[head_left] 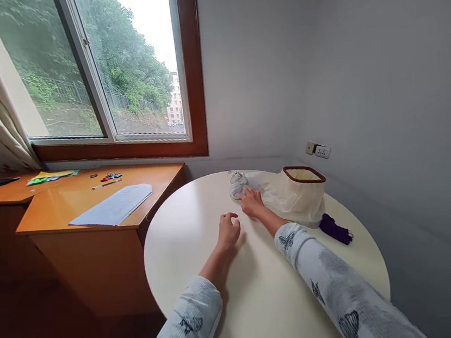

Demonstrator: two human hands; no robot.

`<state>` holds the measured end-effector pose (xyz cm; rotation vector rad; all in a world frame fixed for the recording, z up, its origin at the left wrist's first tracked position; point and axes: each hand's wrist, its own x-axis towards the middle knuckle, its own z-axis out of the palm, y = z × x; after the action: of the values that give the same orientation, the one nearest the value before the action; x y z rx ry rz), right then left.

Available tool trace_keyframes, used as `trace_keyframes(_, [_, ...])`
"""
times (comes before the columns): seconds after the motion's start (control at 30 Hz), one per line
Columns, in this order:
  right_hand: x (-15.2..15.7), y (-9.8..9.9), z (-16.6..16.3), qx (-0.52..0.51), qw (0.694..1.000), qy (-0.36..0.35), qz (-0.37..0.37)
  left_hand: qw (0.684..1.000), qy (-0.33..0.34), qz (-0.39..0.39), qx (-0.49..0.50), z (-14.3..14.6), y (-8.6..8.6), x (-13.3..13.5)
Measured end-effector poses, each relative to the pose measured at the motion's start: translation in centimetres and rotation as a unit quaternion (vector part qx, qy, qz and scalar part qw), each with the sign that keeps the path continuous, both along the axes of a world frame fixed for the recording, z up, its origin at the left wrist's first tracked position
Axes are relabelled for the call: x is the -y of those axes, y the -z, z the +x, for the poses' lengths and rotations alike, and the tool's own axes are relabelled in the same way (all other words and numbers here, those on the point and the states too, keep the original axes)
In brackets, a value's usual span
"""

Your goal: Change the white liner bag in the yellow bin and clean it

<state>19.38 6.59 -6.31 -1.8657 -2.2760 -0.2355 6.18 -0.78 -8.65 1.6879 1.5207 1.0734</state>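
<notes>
My right hand (251,202) reaches to the back of the round white table (185,240). Its spread fingers touch the near side of a small bunched grey-white cloth bundle (237,185); whether they press into it I cannot tell. My left hand (229,231) is over the middle of the table, fingers loosely bent and apart, with nothing in it. Just right of my right hand stands a cream trash bag (299,201), spread around a bin with a brown squarish rim (304,174). A folded dark purple item (335,229) lies beside the bag.
An orange wooden desk (50,212) stands to the left, with papers (113,206), a pen (106,184), a small red and blue bunch (111,176) and coloured sheets (51,175). A wall socket (322,151) is behind the table. A window (134,65) is above the desk.
</notes>
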Motion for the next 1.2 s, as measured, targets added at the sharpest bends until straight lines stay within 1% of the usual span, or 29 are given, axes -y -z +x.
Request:
trace_keyframes(0.17, [-2.3,0.9,-3.7,0.035,0.994,-0.103,-0.009,1.0,0.001,0.011,0.012,-1.0,-0.1,-0.7])
trace_keyframes(0.27, [-4.3,1.5,-5.9,0.049,0.991,-0.122,-0.025,1.0,0.0,0.015,0.023,-1.8,-0.1,-1.1])
trace_keyframes(0.37, [-6.8,2.1,-7.4,0.043,0.994,-0.092,-0.047,1.0,0.003,0.009,0.025,-2.7,0.0,-1.3])
trace_keyframes(0.53, [-10.2,2.9,-8.3,0.011,0.996,0.005,-0.085,1.0,0.008,-0.005,0.014,-3.8,-0.2,-1.5])
trace_keyframes(0.7, [-12.1,3.8,-7.6,-0.016,0.991,0.09,-0.094,1.0,0.015,-0.009,0.002,-4.4,0.0,-1.7])
trace_keyframes(0.83, [-13.0,4.6,-6.1,-0.066,0.983,0.152,-0.082,1.0,0.019,-0.009,-0.003,-4.6,0.3,-1.8])
trace_keyframes(1.0, [-13.3,5.0,-3.5,-0.093,0.973,0.2,-0.071,1.0,0.02,-0.017,-0.001,-4.8,0.3,-1.6])
trace_keyframes(1.2, [-12.6,5.0,0.5,-0.116,0.962,0.242,-0.052,1.0,0.022,-0.022,-0.001,-4.8,0.4,-1.5])
